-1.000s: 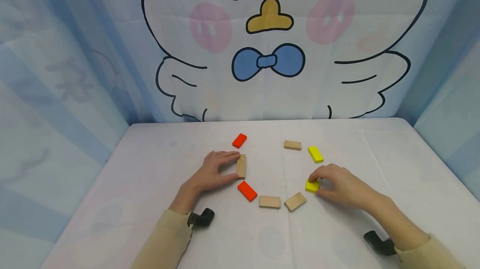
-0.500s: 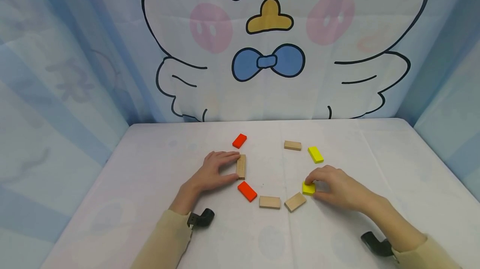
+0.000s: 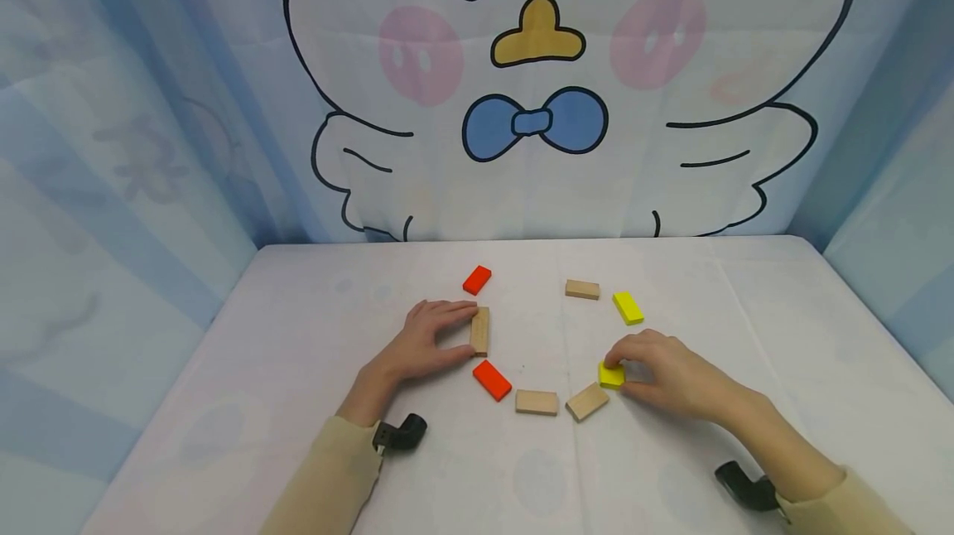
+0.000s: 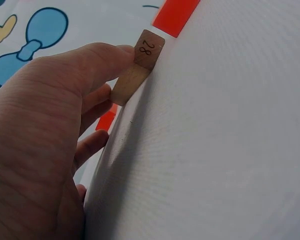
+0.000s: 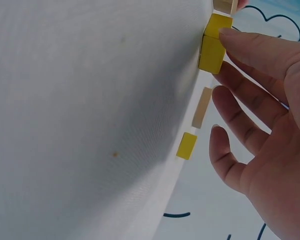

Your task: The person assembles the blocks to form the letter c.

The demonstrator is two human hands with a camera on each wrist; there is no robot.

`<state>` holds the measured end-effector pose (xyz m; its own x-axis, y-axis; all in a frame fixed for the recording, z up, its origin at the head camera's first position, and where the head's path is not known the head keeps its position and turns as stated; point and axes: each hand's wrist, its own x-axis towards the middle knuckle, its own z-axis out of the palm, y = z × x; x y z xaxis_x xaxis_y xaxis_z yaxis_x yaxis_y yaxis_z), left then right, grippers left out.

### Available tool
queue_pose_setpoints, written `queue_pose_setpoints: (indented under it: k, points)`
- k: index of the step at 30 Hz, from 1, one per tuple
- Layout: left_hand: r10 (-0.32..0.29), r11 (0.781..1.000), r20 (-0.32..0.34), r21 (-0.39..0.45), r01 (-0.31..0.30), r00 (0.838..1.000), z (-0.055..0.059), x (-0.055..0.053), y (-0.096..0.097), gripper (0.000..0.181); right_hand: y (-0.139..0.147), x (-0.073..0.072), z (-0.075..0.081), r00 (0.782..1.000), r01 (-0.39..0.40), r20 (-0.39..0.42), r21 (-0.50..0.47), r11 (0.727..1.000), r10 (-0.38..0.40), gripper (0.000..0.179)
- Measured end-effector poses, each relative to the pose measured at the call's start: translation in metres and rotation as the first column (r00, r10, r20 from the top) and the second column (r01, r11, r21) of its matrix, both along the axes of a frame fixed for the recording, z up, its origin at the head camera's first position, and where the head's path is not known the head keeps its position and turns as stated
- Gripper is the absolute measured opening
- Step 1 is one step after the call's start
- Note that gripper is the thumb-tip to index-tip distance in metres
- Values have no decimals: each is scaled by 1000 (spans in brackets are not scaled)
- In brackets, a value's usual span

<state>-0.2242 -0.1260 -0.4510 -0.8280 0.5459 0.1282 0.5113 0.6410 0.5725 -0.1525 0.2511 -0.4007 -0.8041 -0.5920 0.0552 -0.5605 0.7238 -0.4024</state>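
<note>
White-clothed desk (image 3: pixel 656 481), cartoon backdrop (image 3: pixel 532 195) behind. Loose ring of blocks on it, open at the far side.

Right grip (image 3: pixel 667 373) pinched the near yellow block (image 3: pixel 611 376) between thumb and fingers, other fingers clear. Left grip (image 3: pixel 431 338) spanned the left wooden block (image 3: pixel 479 332), thumb at its near end, index at the far end, pinching it lengthwise.

Step looked like setting the yellow block into the ring's right side. Doing it well, in my judgement, called for a light pinch, small flat slides, squaring the angle first, then lifting fingers straight off so nothing dragged. Main risk: bumping the angled wooden block (image 3: pixel 587 402), just beside it on the near side.

Positions: yellow block sat at the right grip's fingertips, left of the palm; couldn't tell whether it was fully down. Far yellow block (image 3: pixel 628 308) lay beyond that grip, apart from it. Near red block (image 3: pixel 492 380) lay just nearer than the left grip's thumb, no clear contact.
</note>
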Motion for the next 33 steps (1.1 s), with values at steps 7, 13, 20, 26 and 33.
queue_pose_setpoints:
  k: [7, 13, 20, 26, 33]
  points:
    - [2, 1000, -1, -5, -2, 1000, 0, -1, 0, 60, 0, 0, 0, 1000, 1, -5, -2, 1000, -1, 28]
    - [-6, 1000, -12, -6, 6, 1000, -1, -1, 0, 60, 1, 0, -1, 1000, -1, -8, -6, 1000, 1, 29]
    - [-19, 1000, -24, -2, 19, 1000, -1, -1, -1, 60, 2, 1, 0, 1000, 25, 5, -10, 1000, -25, 30]
    - [-23, 1000, -17, 8, 23, 1000, 0, -1, -1, 60, 7, 0, 5, 997, 80, 6, -28, 996, -80, 30]
    - [-21, 1000, -11, 13, 21, 1000, 0, 0, -1, 61, 17, -11, 7, 989, 136, -42, -75, 988, -139, 30]
